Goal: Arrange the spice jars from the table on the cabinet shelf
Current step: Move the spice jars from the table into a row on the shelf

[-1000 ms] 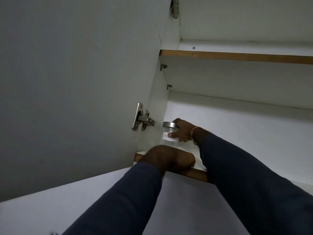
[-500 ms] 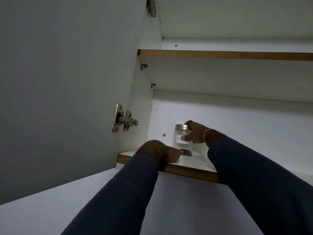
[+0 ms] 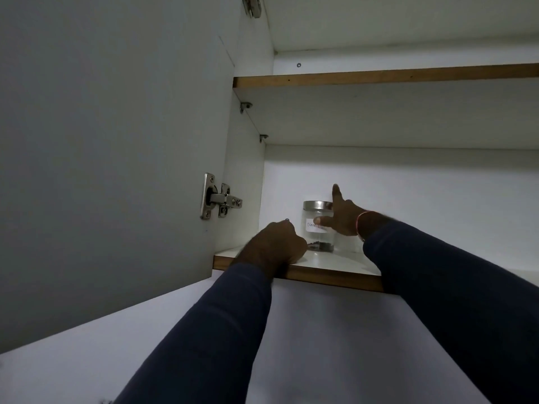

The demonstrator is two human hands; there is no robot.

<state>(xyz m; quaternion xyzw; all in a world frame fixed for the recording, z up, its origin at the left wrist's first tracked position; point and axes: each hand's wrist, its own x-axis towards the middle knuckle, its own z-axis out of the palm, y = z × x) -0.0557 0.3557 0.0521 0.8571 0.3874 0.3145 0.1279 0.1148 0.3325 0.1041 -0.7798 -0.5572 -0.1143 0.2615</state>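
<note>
Clear jar (image 3: 319,237) w/ silver lid (image 3: 317,205), white label (image 3: 311,225); white shelf (image 3: 344,262), brown edge (image 3: 335,279); navy sleeves (image 3: 204,330).

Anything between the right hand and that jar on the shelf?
Nothing visible. The right hand is against the spice jar, thumb on its label; the left hand rests on the shelf edge beside it.
</note>
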